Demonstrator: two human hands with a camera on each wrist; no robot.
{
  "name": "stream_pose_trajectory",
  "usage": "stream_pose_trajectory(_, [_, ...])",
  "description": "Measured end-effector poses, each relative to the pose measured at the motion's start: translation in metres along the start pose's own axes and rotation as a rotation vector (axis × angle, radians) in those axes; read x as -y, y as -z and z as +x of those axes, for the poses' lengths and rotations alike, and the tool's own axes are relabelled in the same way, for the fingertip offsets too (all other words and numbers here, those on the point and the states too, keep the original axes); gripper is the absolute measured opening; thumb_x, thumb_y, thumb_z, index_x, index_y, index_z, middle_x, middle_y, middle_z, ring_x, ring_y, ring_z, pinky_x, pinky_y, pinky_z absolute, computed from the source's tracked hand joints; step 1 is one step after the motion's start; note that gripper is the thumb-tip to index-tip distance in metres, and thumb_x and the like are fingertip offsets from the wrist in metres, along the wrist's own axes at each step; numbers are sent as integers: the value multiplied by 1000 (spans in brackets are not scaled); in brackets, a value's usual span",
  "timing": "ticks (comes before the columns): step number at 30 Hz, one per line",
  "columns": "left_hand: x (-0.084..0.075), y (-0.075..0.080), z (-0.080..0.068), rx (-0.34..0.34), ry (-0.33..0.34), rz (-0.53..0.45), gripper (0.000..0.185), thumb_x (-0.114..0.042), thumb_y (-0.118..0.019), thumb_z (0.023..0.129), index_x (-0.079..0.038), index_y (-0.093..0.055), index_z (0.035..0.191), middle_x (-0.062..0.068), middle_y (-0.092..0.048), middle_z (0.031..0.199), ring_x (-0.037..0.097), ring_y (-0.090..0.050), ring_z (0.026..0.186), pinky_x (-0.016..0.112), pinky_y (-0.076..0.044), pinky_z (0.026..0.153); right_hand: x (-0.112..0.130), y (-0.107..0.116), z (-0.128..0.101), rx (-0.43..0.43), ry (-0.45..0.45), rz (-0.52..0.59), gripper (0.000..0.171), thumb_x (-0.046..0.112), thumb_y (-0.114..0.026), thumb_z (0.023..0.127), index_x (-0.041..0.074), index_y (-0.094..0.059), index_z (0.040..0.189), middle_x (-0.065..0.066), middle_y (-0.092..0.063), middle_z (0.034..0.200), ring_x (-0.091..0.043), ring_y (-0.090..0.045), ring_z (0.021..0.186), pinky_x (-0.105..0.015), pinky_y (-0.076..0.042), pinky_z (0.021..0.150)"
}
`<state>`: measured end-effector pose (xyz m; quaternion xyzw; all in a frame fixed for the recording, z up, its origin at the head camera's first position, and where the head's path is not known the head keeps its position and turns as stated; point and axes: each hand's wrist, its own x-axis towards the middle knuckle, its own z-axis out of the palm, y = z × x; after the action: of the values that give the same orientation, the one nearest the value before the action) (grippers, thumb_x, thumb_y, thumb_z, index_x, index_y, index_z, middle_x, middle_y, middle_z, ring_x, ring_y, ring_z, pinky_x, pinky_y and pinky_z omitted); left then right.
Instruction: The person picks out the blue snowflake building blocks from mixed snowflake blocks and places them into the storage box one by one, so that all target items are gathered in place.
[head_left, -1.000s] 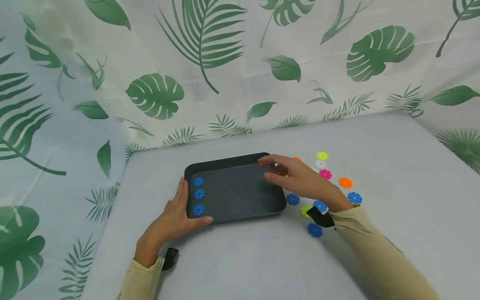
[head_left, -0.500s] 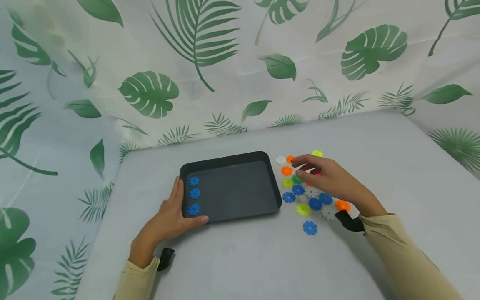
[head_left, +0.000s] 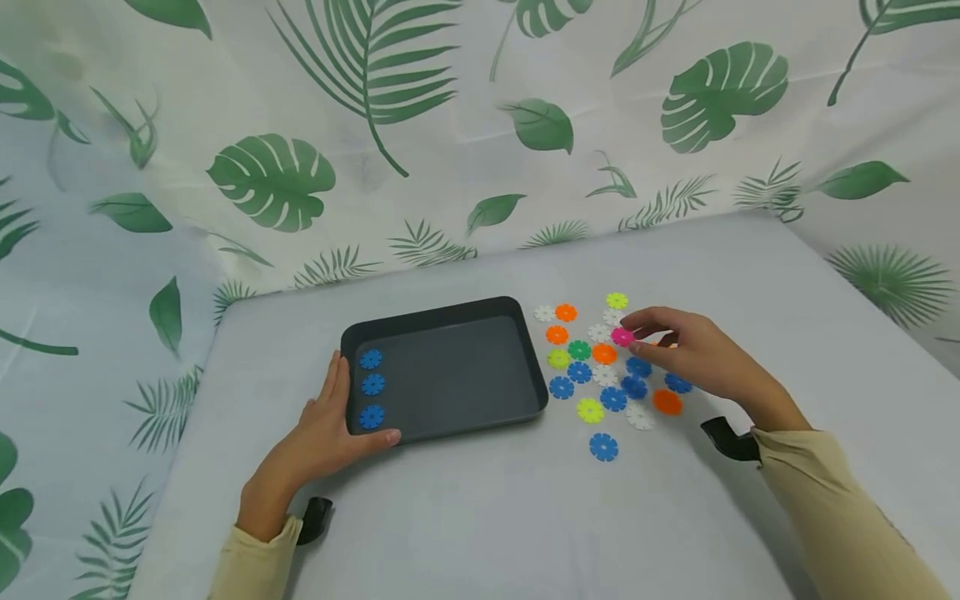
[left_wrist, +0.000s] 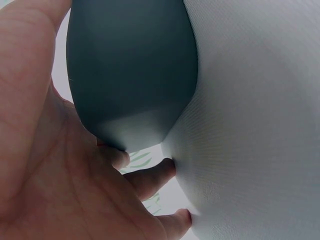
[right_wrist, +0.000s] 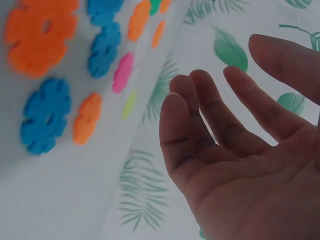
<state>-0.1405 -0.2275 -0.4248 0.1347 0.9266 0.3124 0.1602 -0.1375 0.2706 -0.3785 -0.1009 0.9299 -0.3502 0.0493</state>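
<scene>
The left hand (head_left: 318, 433), spread wide, hides a corner of the dark tray (head_left: 457, 375) on the pale table (head_left: 480, 525). The right hand (head_left: 705, 354), loose and wide near a pink flower (head_left: 622, 337), partly covers a blue flower (head_left: 677, 384).

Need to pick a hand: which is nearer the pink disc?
Right. The right hand hovers close by the pink disc; the left hand touches the left end of the tray, much farther away.

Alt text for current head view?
A person's left hand touches a dark grey rectangular tray holding three blue notched discs along its left side; the right hand reaches over scattered multicoloured notched discs on a white table.
</scene>
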Motion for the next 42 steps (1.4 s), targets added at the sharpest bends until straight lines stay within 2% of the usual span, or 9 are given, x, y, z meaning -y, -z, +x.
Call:
stream_pose_trajectory(3, [0, 1, -3, -5, 6, 7, 138, -62, -79, 90, 1, 16, 167, 17, 23, 176, 53, -4, 159, 78, -4, 119, -8, 1, -2, 6, -1, -20, 41, 16, -72, 105, -4, -64, 140, -23, -67, 134, -39, -62, 122, -48, -52, 97])
stream_pose_trajectory(9, [-1, 4, -4, -6, 2, 9, 137, -62, -78, 91, 0, 17, 167, 17, 24, 175, 53, -3, 159, 78, -3, 119, -23, 5, -10, -2, -42, -52, 40, 14, -73, 103, -5, -66, 137, -20, -68, 128, -36, -60, 116, -25, -52, 86])
stream_pose_trajectory(12, [-1, 6, -3, -11, 3, 5, 137, -62, -78, 91, -1, 18, 167, 16, 24, 175, 52, -1, 159, 78, -3, 119, -31, 5, -12, 4, -49, -52, 39, 13, -74, 102, -6, -66, 135, -19, -68, 125, -34, -58, 111, -23, -53, 79])
stream_pose_trajectory(21, [-2, 4, -2, -3, 18, -16, 138, -62, -78, 90, -1, 18, 167, 17, 24, 175, 52, 1, 159, 78, -2, 119, -51, 9, -19, 53, -74, -93, 36, 11, -76, 101, -9, -66, 129, -9, -61, 108, -31, -56, 102, -24, -53, 76])
stream_pose_trajectory(25, [-3, 4, -2, -4, 20, -10, 138, -62, -78, 90, -1, 18, 167, 17, 24, 175, 52, 0, 159, 77, -2, 119, -58, 11, -21, 71, -73, -100, 36, 11, -78, 99, -8, -67, 128, -10, -63, 109, -32, -55, 104, -27, -53, 80])
stream_pose_trajectory(35, [-1, 2, -2, 0, 18, -16, 137, -62, -78, 91, -2, 19, 167, 15, 25, 175, 49, 2, 160, 77, -1, 120, -69, 8, -22, 107, -96, -87, 40, 9, -82, 94, -8, -65, 126, -20, -62, 121, -41, -55, 113, -55, -55, 94])
stream_pose_trajectory(38, [0, 2, -1, 3, 11, -13, 137, -62, -78, 91, -2, 19, 167, 15, 25, 175, 47, 3, 161, 76, -1, 120, -71, 7, -23, 107, -109, -80, 38, 8, -82, 93, -8, -65, 123, -20, -62, 120, -41, -54, 112, -55, -55, 93])
stream_pose_trajectory(42, [-1, 1, -1, 1, 8, -13, 137, -63, -78, 90, -1, 17, 168, 15, 24, 176, 46, 2, 161, 76, -2, 120, -71, 7, -23, 107, -129, -79, 36, 7, -82, 94, -8, -62, 120, -18, -63, 115, -39, -55, 109, -49, -55, 90])
